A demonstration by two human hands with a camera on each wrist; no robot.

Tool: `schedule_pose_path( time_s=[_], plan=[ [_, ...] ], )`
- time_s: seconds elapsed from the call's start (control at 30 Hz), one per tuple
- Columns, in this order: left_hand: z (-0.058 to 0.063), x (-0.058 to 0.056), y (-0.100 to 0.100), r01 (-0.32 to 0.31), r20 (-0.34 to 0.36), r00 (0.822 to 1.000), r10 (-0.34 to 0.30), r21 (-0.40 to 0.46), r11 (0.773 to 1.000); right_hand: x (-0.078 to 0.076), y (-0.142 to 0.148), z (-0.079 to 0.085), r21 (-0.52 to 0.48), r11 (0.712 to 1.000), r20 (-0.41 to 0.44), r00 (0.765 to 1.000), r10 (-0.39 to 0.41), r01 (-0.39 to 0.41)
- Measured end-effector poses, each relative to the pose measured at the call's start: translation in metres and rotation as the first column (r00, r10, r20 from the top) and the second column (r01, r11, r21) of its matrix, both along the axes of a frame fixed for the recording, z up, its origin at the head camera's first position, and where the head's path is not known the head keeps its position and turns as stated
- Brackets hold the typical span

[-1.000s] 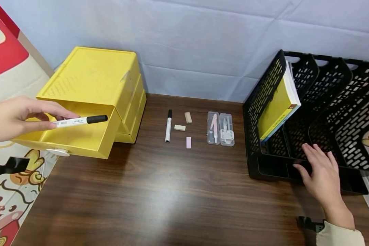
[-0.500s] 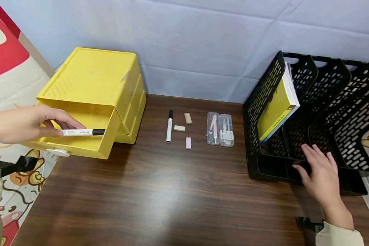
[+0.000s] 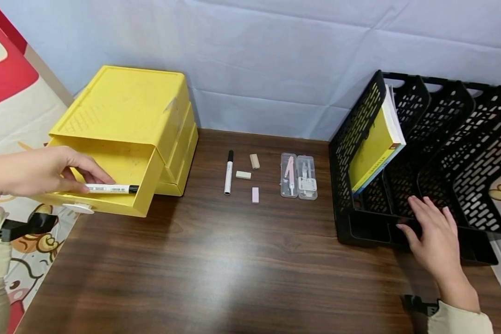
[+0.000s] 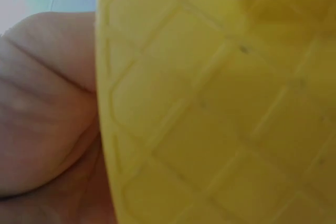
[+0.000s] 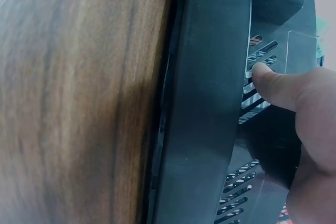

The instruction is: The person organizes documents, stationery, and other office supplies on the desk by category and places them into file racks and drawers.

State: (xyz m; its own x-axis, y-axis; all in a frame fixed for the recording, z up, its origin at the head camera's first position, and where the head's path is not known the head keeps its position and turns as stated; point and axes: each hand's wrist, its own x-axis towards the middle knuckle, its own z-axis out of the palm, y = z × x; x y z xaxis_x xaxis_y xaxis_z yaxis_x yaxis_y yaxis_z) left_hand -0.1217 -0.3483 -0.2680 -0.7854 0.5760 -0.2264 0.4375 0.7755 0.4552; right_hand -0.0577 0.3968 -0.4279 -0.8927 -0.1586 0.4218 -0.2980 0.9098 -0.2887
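Observation:
My left hand [image 3: 62, 172] reaches into the open top drawer [image 3: 146, 197] of a yellow desk organizer and pinches a white marker [image 3: 110, 188] with a black cap. The marker lies level, low inside the drawer, its cap pointing right. In the left wrist view the drawer's yellow front [image 4: 220, 108] covers the fingers, and only part of the palm [image 4: 47, 103] shows. My right hand [image 3: 438, 239] rests with relaxed fingers at the front ledge of a black file rack [image 3: 369, 227]. Its thumb [image 5: 275, 85] lies against the rack in the right wrist view.
On the wooden table [image 3: 217, 278] lie a second marker [image 3: 228, 174], two beige erasers, one of them nearer me [image 3: 243, 175], a pink eraser [image 3: 255, 195] and a clear compass case [image 3: 298, 176]. A yellow book [image 3: 375, 144] stands in the rack's left slot.
My left hand has lowered the marker into the drawer, turning it from a slight tilt to nearly level. The right hand stays at the rack.

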Motion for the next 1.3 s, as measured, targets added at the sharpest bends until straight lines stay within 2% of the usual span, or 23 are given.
schedule_pose_path(
  time_s=[0.17, 0.37, 0.8, 1.13, 1.3],
  plan=[
    [-0.003, -0.001, 0.0, 0.002, 0.0, 1.0, -0.002, 0.014, 1.0, 0.0, -0.001, 0.0, 0.003, 1.0, 0.002, 1.0, -0.003, 0.003],
    [-0.005, 0.0, 0.001, -0.028, 0.023, 0.999, 0.028, 0.012, 1.0, 0.0, 0.0, -0.001, -0.003, 1.0, -0.003, 1.0, 0.002, -0.002],
    [-0.011, -0.001, -0.003, 0.022, 0.043, 0.999, -0.025, 0.067, 0.998, 0.001, -0.001, 0.0, -0.002, 1.0, 0.002, 1.0, -0.005, 0.005],
    [-0.012, -0.003, -0.004, 0.03, 0.105, 0.994, -0.036, 0.058, 0.998, 0.001, -0.001, 0.0, -0.001, 1.0, 0.001, 1.0, -0.002, 0.002],
    [-0.012, -0.003, -0.004, 0.037, 0.077, 0.996, -0.04, 0.038, 0.999, 0.001, -0.001, 0.0, -0.003, 1.0, -0.001, 1.0, 0.0, -0.001]
  ],
)
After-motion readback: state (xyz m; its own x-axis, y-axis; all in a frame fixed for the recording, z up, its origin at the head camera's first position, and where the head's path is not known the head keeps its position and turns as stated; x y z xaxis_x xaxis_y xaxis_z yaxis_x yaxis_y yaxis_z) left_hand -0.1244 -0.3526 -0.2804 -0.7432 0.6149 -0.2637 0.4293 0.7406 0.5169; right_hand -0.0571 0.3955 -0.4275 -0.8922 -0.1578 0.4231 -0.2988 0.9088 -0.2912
